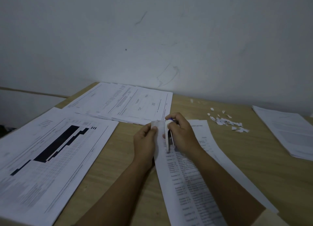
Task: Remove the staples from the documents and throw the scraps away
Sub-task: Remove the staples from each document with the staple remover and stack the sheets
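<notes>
A printed document (188, 188) lies lengthwise in front of me on the wooden desk (125, 158). My left hand (145, 142) pinches its raised top corner between thumb and fingers. My right hand (183, 134) grips a white staple remover (168, 141) with a metal jaw, held against that same corner. The staple itself is hidden. Small torn paper scraps (228, 123) lie scattered on the desk to the right of my hands.
A large sheet with black bars (50, 154) covers the left of the desk. A spread of printed pages (125, 104) lies at the back by the wall. Another paper stack (288, 131) sits at the right edge.
</notes>
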